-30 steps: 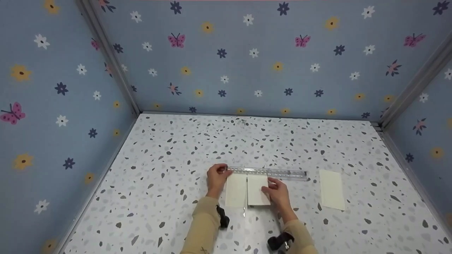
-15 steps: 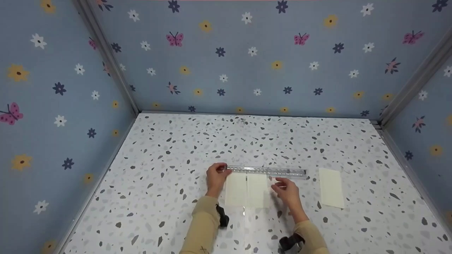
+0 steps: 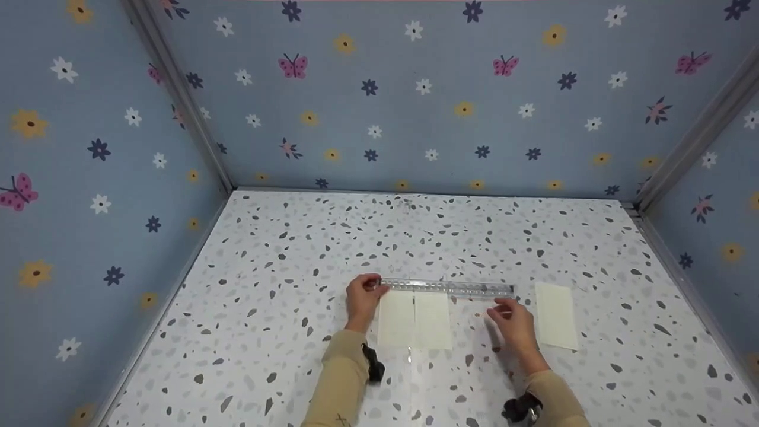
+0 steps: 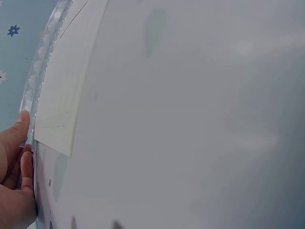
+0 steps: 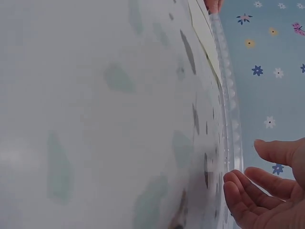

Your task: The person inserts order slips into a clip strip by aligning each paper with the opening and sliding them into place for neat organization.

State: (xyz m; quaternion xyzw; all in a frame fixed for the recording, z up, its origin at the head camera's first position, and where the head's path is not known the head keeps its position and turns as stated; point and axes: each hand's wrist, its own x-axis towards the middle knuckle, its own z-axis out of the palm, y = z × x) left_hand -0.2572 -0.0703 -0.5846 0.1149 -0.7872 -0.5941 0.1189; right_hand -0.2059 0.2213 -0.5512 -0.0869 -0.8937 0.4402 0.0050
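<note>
A long clear plastic strip (image 3: 447, 287) with a row of round bumps lies crosswise on the table. My left hand (image 3: 363, 299) pinches its left end; in the left wrist view the thumb (image 4: 21, 125) lies over that end. Two cream paper sheets, the left one (image 3: 396, 320) and the right one (image 3: 433, 321), lie side by side along the strip's near edge. My right hand (image 3: 514, 325) is just below the strip's right end, its fingers loosely bent and holding nothing. In the right wrist view, thumb and fingertips (image 5: 232, 193) are apart.
A third cream sheet (image 3: 556, 316) lies to the right of my right hand. The speckled white table (image 3: 284, 249) is bounded by blue flowered walls (image 3: 415, 107) at the back and sides.
My right hand has let go of the right-hand cream sheet, which now lies flat, and has moved right towards the strip's right end. My left hand has stayed in place.
</note>
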